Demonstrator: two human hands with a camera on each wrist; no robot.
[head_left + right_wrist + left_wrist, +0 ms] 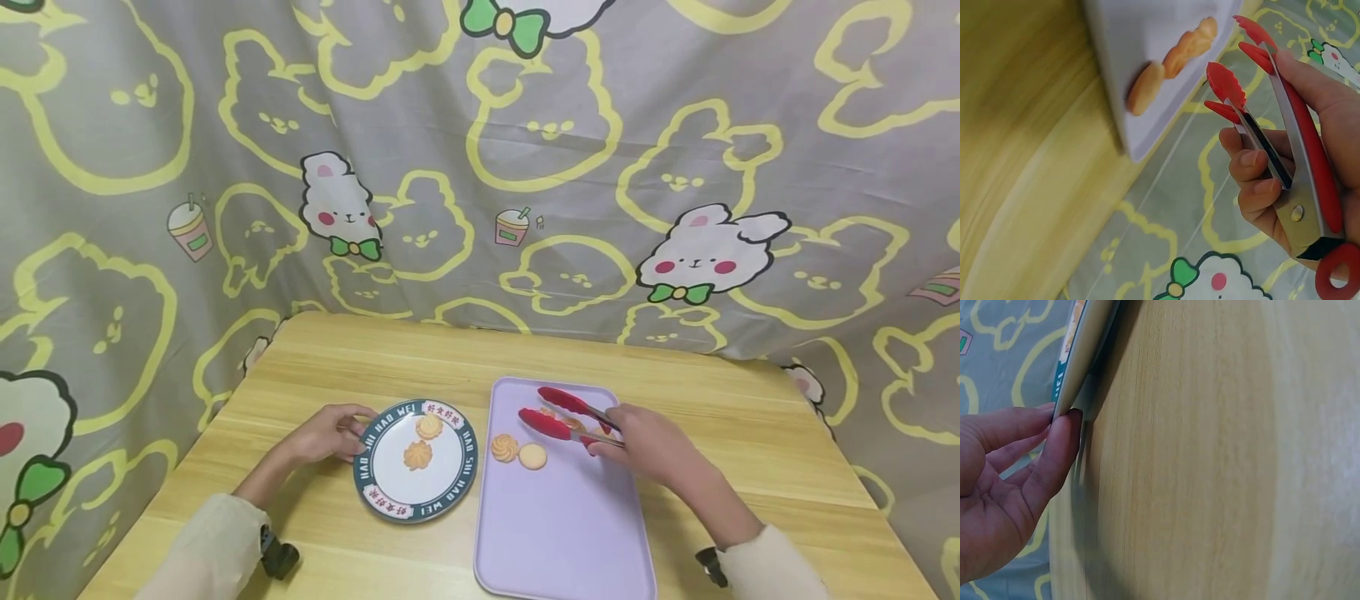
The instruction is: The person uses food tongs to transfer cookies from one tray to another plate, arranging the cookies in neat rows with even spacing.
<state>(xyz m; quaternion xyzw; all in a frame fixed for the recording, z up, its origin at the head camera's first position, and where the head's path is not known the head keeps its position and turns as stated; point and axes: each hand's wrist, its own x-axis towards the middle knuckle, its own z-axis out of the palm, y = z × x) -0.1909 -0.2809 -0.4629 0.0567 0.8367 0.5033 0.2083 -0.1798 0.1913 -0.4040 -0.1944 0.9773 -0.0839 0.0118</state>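
My left hand (pixel 327 433) pinches the left rim of a round white plate (pixel 390 479) with a dark green lettered border. In the left wrist view, the thumb and fingers meet at the edge of the plate (pixel 1089 356). Two piped butter cookies (pixel 417 455) lie on it. Red-tipped metal tongs (pixel 1288 119) are gripped in my right hand (pixel 648 442), their jaws spread with nothing between them. They hover over the upper part of a lilac tray (pixel 562 533). A swirl cookie (pixel 504 448) and a smooth round cookie (pixel 533 456) lie left of the tongs; more cookies are partly hidden beneath.
Plate and tray stand side by side on a wood-grain table (pixel 315 517), the tray to the right. A grey curtain (pixel 435 150) with yellow cartoon outlines hangs behind the table and along its sides. Dark wrist devices (pixel 279 557) sit at both sleeves.
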